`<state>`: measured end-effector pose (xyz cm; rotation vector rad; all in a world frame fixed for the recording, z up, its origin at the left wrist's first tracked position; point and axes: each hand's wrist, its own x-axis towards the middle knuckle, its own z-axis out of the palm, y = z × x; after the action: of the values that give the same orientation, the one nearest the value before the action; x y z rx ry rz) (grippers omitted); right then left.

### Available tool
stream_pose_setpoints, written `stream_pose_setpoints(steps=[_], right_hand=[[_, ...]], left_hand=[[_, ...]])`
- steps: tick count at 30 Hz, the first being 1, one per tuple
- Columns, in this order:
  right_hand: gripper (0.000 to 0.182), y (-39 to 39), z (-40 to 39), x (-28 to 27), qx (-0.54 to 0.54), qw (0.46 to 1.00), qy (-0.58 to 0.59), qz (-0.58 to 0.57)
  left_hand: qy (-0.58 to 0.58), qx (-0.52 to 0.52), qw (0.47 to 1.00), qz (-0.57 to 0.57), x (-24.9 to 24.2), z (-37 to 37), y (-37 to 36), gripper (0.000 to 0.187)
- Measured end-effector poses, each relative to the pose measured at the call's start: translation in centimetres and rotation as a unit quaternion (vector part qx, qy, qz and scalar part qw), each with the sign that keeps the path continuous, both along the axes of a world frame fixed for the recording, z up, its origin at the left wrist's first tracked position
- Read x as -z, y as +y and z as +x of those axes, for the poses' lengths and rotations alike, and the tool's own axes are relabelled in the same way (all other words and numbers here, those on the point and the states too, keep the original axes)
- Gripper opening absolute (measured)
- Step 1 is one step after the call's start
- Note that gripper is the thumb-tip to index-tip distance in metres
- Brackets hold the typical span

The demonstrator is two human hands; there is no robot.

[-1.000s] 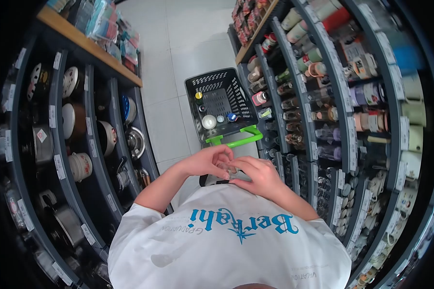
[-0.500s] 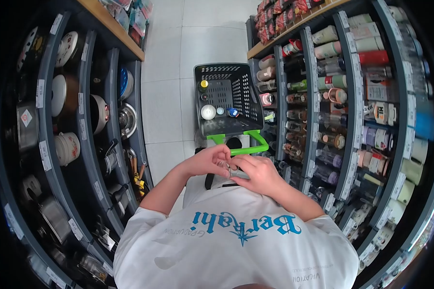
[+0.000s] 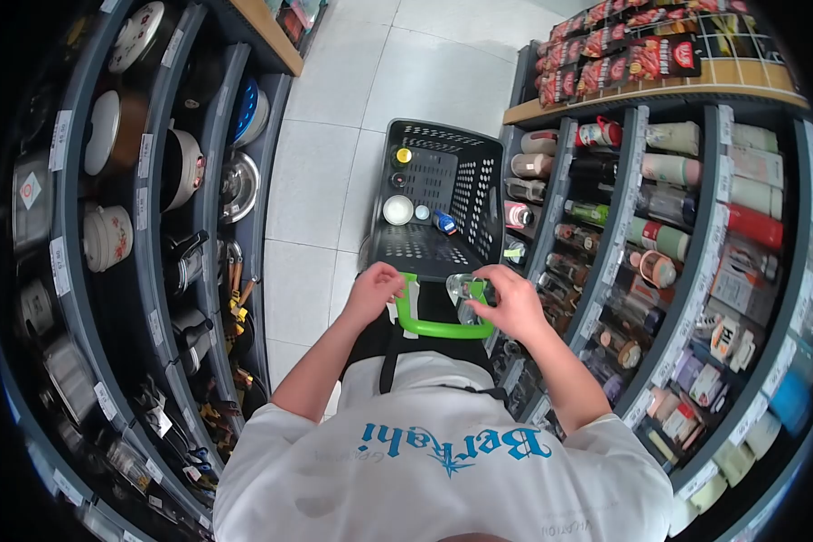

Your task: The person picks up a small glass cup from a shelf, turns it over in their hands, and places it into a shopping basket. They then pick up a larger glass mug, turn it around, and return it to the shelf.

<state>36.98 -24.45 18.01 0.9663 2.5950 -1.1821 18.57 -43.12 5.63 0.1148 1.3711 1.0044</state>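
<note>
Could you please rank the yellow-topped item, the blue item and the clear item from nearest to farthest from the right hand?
1. Clear item, in the right hand.
2. Blue item, basket's near right.
3. Yellow-topped item, basket's far left.

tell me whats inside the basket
The basket holds a white round item, yellow-topped item, blue item, small dark item and small pale item. Whatever lies directly beneath them is covered.
</note>
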Motion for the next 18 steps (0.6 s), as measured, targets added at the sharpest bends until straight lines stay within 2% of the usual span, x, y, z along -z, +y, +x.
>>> stream_pose_setpoints(steps=[2,3,5,7,11,12,15,18], right_hand=[[0.041,1.3,0.1,2.5,0.002,1.0,-0.013,0.001],[0.042,2.0,0.1,3.8,0.007,1.0,-0.028,0.008],[0.044,3.1,0.1,6.8,0.005,0.999,-0.035,0.0],[0.044,3.9,0.0,9.7,-0.009,0.999,-0.045,0.026],[0.043,5.3,-0.4,17.7,-0.019,0.999,-0.026,0.003],[0.041,5.7,-0.9,19.6,-0.009,0.999,-0.038,-0.003],[0.043,6.5,-1.5,26.2,-0.01,0.996,-0.089,0.013],[0.044,6.9,-2.8,30.5,-0.011,0.987,-0.157,-0.002]], left_hand=[[0.185,-0.008,0.982,-0.033,3.4,-0.8,0.1,0.019],[0.187,-0.01,0.981,-0.039,4.6,-1.2,0.2,0.019],[0.366,0.033,0.927,-0.07,7.0,-2.4,1.1,0.02],[0.387,0.056,0.916,-0.089,9.2,-3.5,2.3,0.025],[0.471,0.109,0.865,-0.136,14.3,-4.7,5.5,0.039],[0.496,0.129,0.846,-0.148,15.3,-4.8,6.3,0.045],[0.498,0.16,0.835,-0.17,16.7,-5.3,8.9,0.052],[0.49,0.179,0.837,-0.168,18.6,-5.3,9.8,0.044]])
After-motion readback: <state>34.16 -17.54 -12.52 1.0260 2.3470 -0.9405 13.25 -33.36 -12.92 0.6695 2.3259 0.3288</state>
